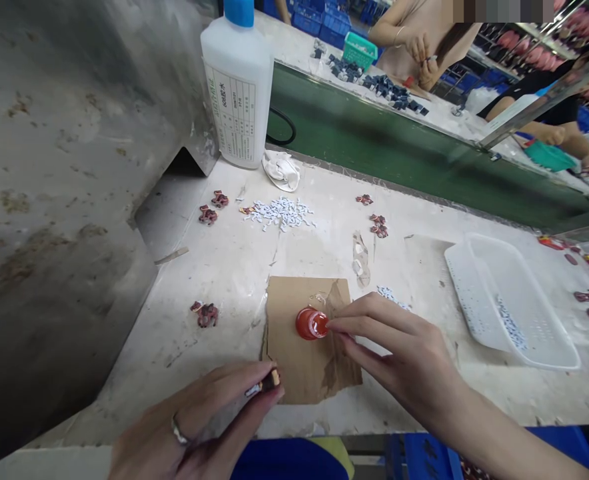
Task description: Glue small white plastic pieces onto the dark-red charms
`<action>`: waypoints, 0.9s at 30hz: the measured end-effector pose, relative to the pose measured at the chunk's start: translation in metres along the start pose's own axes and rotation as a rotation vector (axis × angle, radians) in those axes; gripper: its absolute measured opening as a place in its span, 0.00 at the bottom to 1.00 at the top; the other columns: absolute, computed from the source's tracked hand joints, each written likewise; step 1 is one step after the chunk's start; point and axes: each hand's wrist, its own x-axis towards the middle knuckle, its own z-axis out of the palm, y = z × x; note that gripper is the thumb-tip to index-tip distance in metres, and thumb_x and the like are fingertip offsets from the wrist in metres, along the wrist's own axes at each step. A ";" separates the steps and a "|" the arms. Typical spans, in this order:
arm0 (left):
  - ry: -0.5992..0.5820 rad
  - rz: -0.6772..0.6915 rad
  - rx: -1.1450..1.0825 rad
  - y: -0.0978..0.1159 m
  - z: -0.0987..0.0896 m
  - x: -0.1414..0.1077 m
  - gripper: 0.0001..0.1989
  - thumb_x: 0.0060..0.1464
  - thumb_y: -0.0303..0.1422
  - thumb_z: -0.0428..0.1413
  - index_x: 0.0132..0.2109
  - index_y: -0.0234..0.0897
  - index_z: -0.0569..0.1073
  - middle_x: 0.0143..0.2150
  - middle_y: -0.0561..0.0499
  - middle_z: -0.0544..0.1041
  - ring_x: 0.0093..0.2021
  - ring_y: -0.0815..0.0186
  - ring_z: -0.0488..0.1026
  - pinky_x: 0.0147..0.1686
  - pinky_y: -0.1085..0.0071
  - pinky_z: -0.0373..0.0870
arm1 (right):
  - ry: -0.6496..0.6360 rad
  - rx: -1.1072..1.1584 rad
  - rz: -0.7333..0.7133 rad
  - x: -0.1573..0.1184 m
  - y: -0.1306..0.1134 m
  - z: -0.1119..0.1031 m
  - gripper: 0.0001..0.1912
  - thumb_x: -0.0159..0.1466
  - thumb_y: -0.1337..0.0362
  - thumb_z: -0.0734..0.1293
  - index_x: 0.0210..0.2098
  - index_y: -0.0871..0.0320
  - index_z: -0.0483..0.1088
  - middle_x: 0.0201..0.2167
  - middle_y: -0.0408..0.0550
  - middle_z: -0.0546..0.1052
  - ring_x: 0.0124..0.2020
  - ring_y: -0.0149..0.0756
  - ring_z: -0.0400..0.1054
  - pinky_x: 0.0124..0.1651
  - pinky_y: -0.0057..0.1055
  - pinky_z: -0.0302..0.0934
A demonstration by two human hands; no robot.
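My left hand (199, 420), with a ring on one finger, pinches a small dark and orange piece (270, 380) with a pale blue-white bit at its side, near the cardboard's lower left corner. My right hand (404, 353) is closed at the fingertips by the rim of a small red pot (312, 323); whatever it pinches is too small to make out. The pot stands on a square of brown cardboard (294, 373). Behind it lies a heap of small pale blue-white pieces (282, 213). Another small group of pale pieces (392, 295) is partly behind my right hand.
A large white bottle (238, 93) with a blue cap stands at the back, beside a crumpled white cloth (281, 171). Small brown-red figures (205, 315) lie about. A white tray (539, 313) is at right, a metal housing (64, 200) at left. People work beyond the green barrier (354, 127).
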 end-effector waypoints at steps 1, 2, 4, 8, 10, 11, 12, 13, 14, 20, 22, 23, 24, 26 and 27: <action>-0.007 0.009 0.013 0.001 0.001 0.002 0.13 0.56 0.32 0.66 0.48 0.51 0.79 0.44 0.68 0.84 0.37 0.79 0.82 0.48 0.88 0.77 | 0.006 0.002 -0.002 0.000 0.000 0.000 0.11 0.69 0.77 0.68 0.47 0.59 0.77 0.42 0.48 0.81 0.42 0.30 0.73 0.43 0.27 0.69; -0.028 0.027 0.020 0.003 0.001 0.005 0.12 0.57 0.32 0.65 0.48 0.51 0.78 0.43 0.68 0.84 0.37 0.79 0.82 0.47 0.89 0.77 | 0.019 0.010 0.001 0.000 -0.001 -0.001 0.11 0.69 0.77 0.68 0.47 0.59 0.77 0.42 0.48 0.81 0.42 0.31 0.73 0.43 0.27 0.69; -0.106 0.078 -0.001 0.007 0.002 0.010 0.11 0.59 0.32 0.64 0.48 0.49 0.78 0.44 0.66 0.84 0.38 0.79 0.82 0.46 0.89 0.78 | 0.052 0.060 0.030 0.000 -0.005 -0.002 0.11 0.68 0.78 0.68 0.46 0.59 0.77 0.41 0.48 0.81 0.41 0.30 0.74 0.41 0.26 0.70; -0.203 0.149 -0.073 0.011 0.007 0.016 0.11 0.62 0.28 0.62 0.49 0.46 0.75 0.44 0.63 0.82 0.41 0.80 0.81 0.48 0.90 0.76 | 0.092 0.278 0.135 0.000 -0.017 -0.003 0.11 0.66 0.77 0.69 0.43 0.56 0.78 0.38 0.45 0.81 0.39 0.30 0.77 0.39 0.27 0.73; -0.211 0.158 -0.071 0.012 0.011 0.017 0.10 0.62 0.29 0.62 0.50 0.45 0.75 0.43 0.64 0.82 0.40 0.82 0.81 0.48 0.92 0.74 | 0.092 0.383 0.165 0.000 -0.023 -0.002 0.12 0.65 0.77 0.70 0.42 0.55 0.79 0.37 0.44 0.82 0.38 0.31 0.77 0.40 0.28 0.74; -0.220 0.159 -0.073 0.012 0.013 0.017 0.11 0.62 0.29 0.62 0.50 0.45 0.75 0.43 0.64 0.83 0.40 0.81 0.81 0.48 0.92 0.74 | 0.089 0.425 0.168 -0.001 -0.025 -0.001 0.12 0.65 0.77 0.70 0.42 0.54 0.79 0.37 0.44 0.82 0.38 0.31 0.78 0.41 0.28 0.75; -0.221 0.160 -0.082 0.013 0.014 0.016 0.11 0.62 0.30 0.62 0.50 0.45 0.75 0.43 0.64 0.83 0.40 0.81 0.81 0.48 0.91 0.75 | 0.086 0.457 0.165 -0.001 -0.027 0.001 0.13 0.65 0.77 0.70 0.42 0.54 0.79 0.38 0.45 0.82 0.39 0.32 0.78 0.41 0.28 0.75; -0.223 0.149 -0.095 0.013 0.015 0.016 0.11 0.62 0.29 0.61 0.51 0.45 0.75 0.43 0.64 0.83 0.40 0.80 0.81 0.48 0.90 0.76 | 0.084 0.481 0.159 -0.001 -0.029 0.002 0.13 0.65 0.78 0.70 0.43 0.54 0.79 0.38 0.45 0.83 0.39 0.32 0.78 0.41 0.27 0.75; -0.228 0.153 -0.107 0.013 0.016 0.015 0.11 0.62 0.29 0.61 0.51 0.45 0.74 0.44 0.63 0.83 0.41 0.80 0.81 0.48 0.89 0.77 | 0.084 0.498 0.151 -0.002 -0.030 0.003 0.14 0.64 0.78 0.70 0.43 0.54 0.79 0.38 0.45 0.83 0.39 0.31 0.78 0.41 0.27 0.75; -0.239 0.159 -0.124 0.014 0.019 0.016 0.10 0.62 0.29 0.61 0.50 0.45 0.75 0.44 0.63 0.83 0.41 0.81 0.81 0.49 0.90 0.76 | 0.089 0.532 0.155 -0.004 -0.031 0.006 0.15 0.64 0.79 0.69 0.43 0.55 0.79 0.37 0.46 0.82 0.38 0.30 0.78 0.40 0.24 0.74; -0.218 0.165 -0.131 0.014 0.020 0.016 0.09 0.63 0.30 0.61 0.49 0.44 0.75 0.43 0.64 0.83 0.40 0.80 0.82 0.48 0.90 0.77 | 0.081 0.534 0.149 -0.004 -0.030 0.007 0.14 0.65 0.79 0.69 0.43 0.56 0.79 0.37 0.46 0.82 0.38 0.30 0.78 0.40 0.24 0.74; -0.206 0.172 -0.124 0.015 0.021 0.016 0.08 0.63 0.31 0.61 0.49 0.44 0.75 0.43 0.64 0.83 0.40 0.80 0.82 0.47 0.90 0.77 | 0.077 0.528 0.141 -0.005 -0.030 0.007 0.13 0.65 0.79 0.69 0.43 0.57 0.79 0.37 0.47 0.82 0.37 0.30 0.78 0.40 0.24 0.74; -0.198 0.184 -0.109 0.015 0.021 0.015 0.08 0.63 0.32 0.61 0.49 0.44 0.75 0.43 0.64 0.83 0.39 0.80 0.82 0.47 0.90 0.76 | 0.075 0.514 0.124 -0.006 -0.030 0.008 0.12 0.65 0.78 0.69 0.43 0.58 0.79 0.37 0.48 0.82 0.37 0.30 0.78 0.39 0.23 0.75; -0.174 0.187 -0.096 0.016 0.023 0.013 0.08 0.62 0.31 0.62 0.48 0.44 0.76 0.43 0.63 0.83 0.39 0.80 0.82 0.49 0.91 0.76 | 0.066 0.447 0.067 -0.009 -0.031 0.007 0.12 0.66 0.78 0.69 0.45 0.60 0.78 0.38 0.50 0.82 0.39 0.31 0.79 0.40 0.23 0.75; -0.169 0.163 -0.091 0.017 0.023 0.012 0.09 0.61 0.29 0.62 0.48 0.44 0.76 0.43 0.63 0.83 0.39 0.80 0.82 0.49 0.91 0.76 | 0.061 0.392 0.031 -0.011 -0.032 0.006 0.12 0.67 0.78 0.68 0.47 0.61 0.78 0.40 0.52 0.82 0.40 0.32 0.79 0.42 0.24 0.76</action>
